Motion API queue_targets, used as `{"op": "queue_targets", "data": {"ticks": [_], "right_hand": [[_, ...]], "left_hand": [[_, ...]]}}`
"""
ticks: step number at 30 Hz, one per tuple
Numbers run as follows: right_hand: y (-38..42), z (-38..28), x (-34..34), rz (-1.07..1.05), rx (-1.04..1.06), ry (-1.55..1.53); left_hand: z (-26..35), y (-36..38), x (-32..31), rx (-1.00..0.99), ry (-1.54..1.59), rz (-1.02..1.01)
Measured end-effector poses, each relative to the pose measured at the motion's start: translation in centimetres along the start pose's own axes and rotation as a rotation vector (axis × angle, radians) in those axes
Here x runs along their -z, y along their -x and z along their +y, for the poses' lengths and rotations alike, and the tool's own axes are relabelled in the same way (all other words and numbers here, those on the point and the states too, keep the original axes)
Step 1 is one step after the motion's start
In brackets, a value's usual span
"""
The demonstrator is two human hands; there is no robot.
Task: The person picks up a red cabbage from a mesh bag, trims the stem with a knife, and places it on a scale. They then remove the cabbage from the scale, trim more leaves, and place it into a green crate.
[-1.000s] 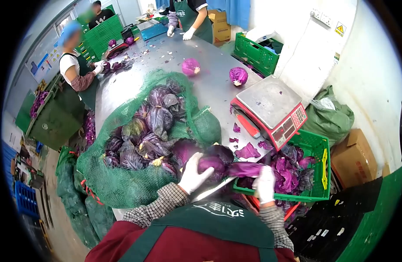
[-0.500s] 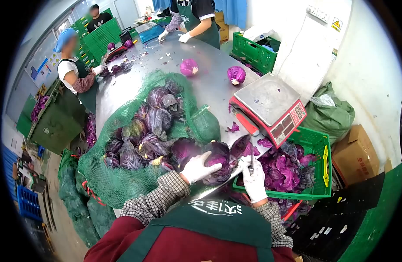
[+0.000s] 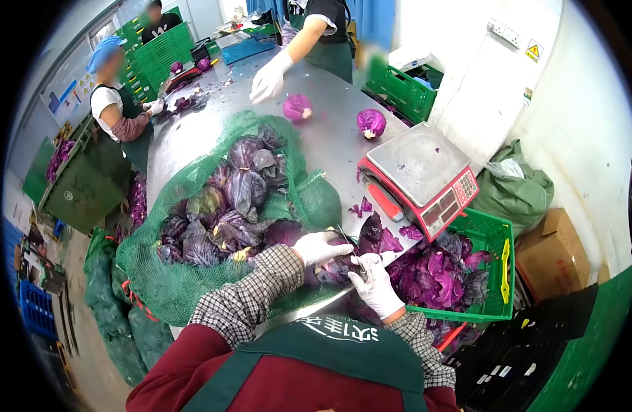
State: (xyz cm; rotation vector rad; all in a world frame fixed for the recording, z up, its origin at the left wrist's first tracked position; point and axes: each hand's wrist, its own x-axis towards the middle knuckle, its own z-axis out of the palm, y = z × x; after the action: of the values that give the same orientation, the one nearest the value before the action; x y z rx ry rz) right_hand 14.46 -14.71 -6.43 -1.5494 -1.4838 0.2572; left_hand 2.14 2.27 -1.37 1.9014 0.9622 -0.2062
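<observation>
At the near table edge, my left hand grips a red cabbage from above, its fingers over the top. My right hand is closed at the cabbage's right side, around a knife whose thin blade shows partly above the cabbage; the handle is hidden by the fingers. Loose purple leaves lie just beyond my hands. Left of them, a green mesh bag lies open, with several dark red cabbages in it.
A red scale stands on the metal table. Below its edge, a green crate holds cut leaves. Two trimmed cabbages sit farther back. A co-worker's gloved hand reaches over the table; another person works at the left.
My right hand has moved left from over the crate's edge to the cabbage, with the knife. My left hand has shifted slightly up. The co-worker's gloved hand has come nearer over the table.
</observation>
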Motion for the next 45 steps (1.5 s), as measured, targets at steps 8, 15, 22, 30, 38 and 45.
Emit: {"op": "queue_targets", "data": {"ticks": [8, 15, 22, 30, 38, 45], "right_hand": [[-0.6, 1.9, 1.0, -0.196, 0.372, 0.342], [10.8, 9.2, 6.2, 0.279, -0.608, -0.081], [-0.9, 0.6, 2.7, -0.037, -0.024, 0.114], [-0.6, 5.2, -0.9, -0.06, 0.409, 0.414], [1.4, 2.1, -1.2, -0.013, 0.091, 0.468], [5.1, 0.2, -3.0, 0.265, -0.448, 0.059]], "left_hand": [[-0.1, -0.9, 0.4, 0.003, -0.021, -0.018], [-2.1, -1.1, 0.3, 0.004, 0.065, -0.044], [-4.2, -2.1, -1.5, -0.257, -0.163, 0.078], [-3.9, -0.4, -1.1, -0.204, 0.129, 0.046], [-2.7, 3.2, 1.2, -0.165, 0.224, -0.043], [-4.2, 1.9, 0.9, -0.103, 0.255, -0.061]]}}
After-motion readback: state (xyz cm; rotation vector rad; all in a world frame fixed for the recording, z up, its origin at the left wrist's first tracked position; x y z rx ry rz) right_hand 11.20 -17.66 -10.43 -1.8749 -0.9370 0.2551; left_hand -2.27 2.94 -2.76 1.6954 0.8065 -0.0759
